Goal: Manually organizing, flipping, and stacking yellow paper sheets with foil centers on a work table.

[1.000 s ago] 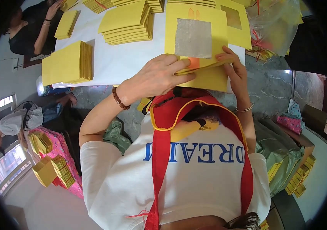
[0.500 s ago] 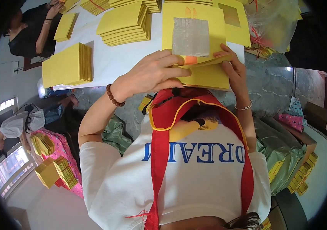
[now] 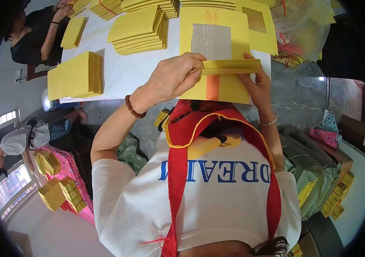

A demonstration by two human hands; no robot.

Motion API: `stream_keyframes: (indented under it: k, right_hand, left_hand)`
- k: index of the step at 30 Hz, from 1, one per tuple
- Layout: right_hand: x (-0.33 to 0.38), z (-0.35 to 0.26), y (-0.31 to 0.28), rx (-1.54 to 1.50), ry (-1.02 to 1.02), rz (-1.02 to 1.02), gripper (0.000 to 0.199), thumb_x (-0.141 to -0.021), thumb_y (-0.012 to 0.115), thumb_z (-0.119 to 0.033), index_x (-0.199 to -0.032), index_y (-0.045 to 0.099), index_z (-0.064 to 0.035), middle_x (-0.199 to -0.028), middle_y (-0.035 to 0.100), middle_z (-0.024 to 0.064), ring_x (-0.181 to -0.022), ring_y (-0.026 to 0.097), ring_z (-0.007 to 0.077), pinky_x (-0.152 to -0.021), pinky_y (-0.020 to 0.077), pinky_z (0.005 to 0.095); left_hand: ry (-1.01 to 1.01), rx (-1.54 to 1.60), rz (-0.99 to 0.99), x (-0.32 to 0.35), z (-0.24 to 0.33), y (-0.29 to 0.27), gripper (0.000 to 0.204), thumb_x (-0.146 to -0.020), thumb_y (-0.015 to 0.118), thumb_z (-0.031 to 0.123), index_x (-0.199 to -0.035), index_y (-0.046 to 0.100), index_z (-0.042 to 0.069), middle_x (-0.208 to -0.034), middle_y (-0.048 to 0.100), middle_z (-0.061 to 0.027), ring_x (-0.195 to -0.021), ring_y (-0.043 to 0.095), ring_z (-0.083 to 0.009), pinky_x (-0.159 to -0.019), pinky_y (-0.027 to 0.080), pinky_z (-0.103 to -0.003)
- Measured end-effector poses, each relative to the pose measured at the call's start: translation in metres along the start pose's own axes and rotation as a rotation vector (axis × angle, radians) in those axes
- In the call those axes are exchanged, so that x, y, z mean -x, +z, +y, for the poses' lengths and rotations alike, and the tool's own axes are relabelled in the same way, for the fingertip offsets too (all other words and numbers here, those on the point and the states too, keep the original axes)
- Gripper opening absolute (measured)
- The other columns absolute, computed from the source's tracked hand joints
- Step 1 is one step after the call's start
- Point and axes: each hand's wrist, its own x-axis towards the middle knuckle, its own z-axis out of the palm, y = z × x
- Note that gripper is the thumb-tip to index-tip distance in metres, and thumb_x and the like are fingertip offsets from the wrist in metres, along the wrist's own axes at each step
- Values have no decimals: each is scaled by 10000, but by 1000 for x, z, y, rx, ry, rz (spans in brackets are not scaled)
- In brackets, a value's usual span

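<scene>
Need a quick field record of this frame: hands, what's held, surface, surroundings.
left hand: fingers on left end of folded yellow paper strip
right hand: supports strip's right end from below
under strip: yellow sheet with silver foil square
surface: white table
nearby: yellow paper stacks
other people: one seated at top left, one at left edge

A white table (image 3: 135, 73) carries the work. On it sit several stacks of yellow paper: one stack (image 3: 76, 76) near the left edge, a taller fanned pile (image 3: 142, 28) further in, and a thin stack (image 3: 73, 32) toward the far left corner. A yellow sheet with a silver foil square (image 3: 216, 43) lies flat at the near edge, with another yellow sheet (image 3: 261, 25) just beside it.
</scene>
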Motion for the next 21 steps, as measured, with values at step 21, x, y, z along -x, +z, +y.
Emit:
stream_keyframes:
  k: [21]
  right_hand:
    - [13,-51,-23,501,-509,-279,248,-668,701,-114,-880,574,-101,-1039,607,55,-1064,534,272,-864,369,387]
  left_hand:
    - [212,-510,18,26,13,-13,351,-711,541,94,-1054,604,136,-1024,580,-85,-925,555,-214,-768,459,-319]
